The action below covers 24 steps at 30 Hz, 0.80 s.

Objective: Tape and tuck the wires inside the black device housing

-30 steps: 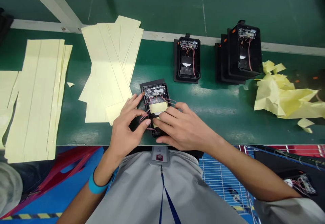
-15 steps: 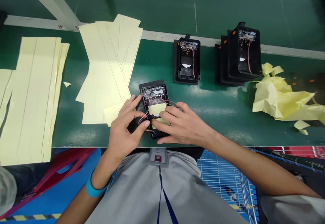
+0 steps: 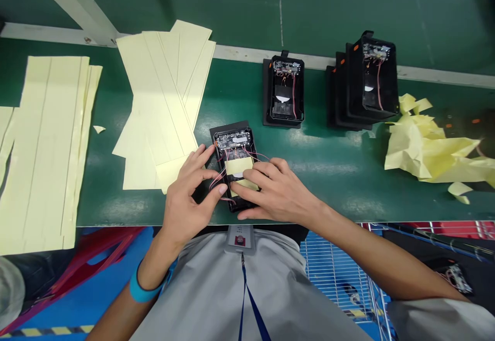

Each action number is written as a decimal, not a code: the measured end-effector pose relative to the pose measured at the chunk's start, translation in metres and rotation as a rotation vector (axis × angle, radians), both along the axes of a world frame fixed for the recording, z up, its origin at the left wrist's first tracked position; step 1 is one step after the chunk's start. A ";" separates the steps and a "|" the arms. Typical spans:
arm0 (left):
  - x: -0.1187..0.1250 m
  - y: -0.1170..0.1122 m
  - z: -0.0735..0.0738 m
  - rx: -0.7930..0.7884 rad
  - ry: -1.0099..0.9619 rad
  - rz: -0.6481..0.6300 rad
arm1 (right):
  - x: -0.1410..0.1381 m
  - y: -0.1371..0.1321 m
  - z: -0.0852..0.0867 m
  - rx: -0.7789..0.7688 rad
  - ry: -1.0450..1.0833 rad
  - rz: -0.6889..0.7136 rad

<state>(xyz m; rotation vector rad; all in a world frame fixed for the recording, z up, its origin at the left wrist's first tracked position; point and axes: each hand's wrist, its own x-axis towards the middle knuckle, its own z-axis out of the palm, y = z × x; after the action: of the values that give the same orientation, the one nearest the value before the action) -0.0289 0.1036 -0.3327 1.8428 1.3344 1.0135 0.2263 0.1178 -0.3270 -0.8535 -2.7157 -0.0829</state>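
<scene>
An opened black plastic case [image 3: 233, 156] lies slightly tilted on the green table near its front edge. Inside it are a circuit board [image 3: 233, 140], thin red and white wires [image 3: 216, 181] and a pale yellow paper piece [image 3: 238, 166]. My left hand [image 3: 189, 189] steadies the case from its left side, with thumb and fingers around the looped wires. With curled fingers, my right hand [image 3: 266, 189] presses on a lower yellow piece inside the case. Its fingertips partly hide that piece.
Yellow sheets [image 3: 154, 104] fan out at the left, beside a larger stack [image 3: 50, 150]. Another open case [image 3: 286, 94] stands behind, and several stacked cases [image 3: 373, 81] are right of it. Crumpled yellow paper [image 3: 429, 150] lies at far right. A pale upright post [image 3: 77, 6] rises at back left.
The view has shifted slightly. Both hands keep nearly the same position at the case, and my right forearm has swung a little inward.
</scene>
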 end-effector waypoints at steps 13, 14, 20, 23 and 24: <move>0.000 0.000 0.001 -0.015 0.008 0.001 | -0.001 -0.002 -0.004 -0.002 0.023 -0.031; 0.000 0.000 0.001 -0.011 0.008 0.002 | -0.001 -0.002 -0.004 -0.002 0.031 -0.030; 0.000 -0.001 0.000 -0.015 0.010 0.001 | -0.001 -0.003 -0.005 0.000 0.043 -0.040; 0.000 -0.001 0.000 -0.008 0.009 -0.001 | -0.002 -0.003 -0.004 -0.003 0.038 -0.044; 0.000 -0.001 0.000 -0.009 0.010 -0.001 | -0.002 -0.003 -0.004 -0.006 0.038 -0.044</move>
<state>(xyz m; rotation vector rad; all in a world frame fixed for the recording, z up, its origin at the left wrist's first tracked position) -0.0289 0.1030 -0.3325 1.8439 1.3417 0.9982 0.2246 0.1147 -0.3306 -0.9073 -2.6641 -0.0669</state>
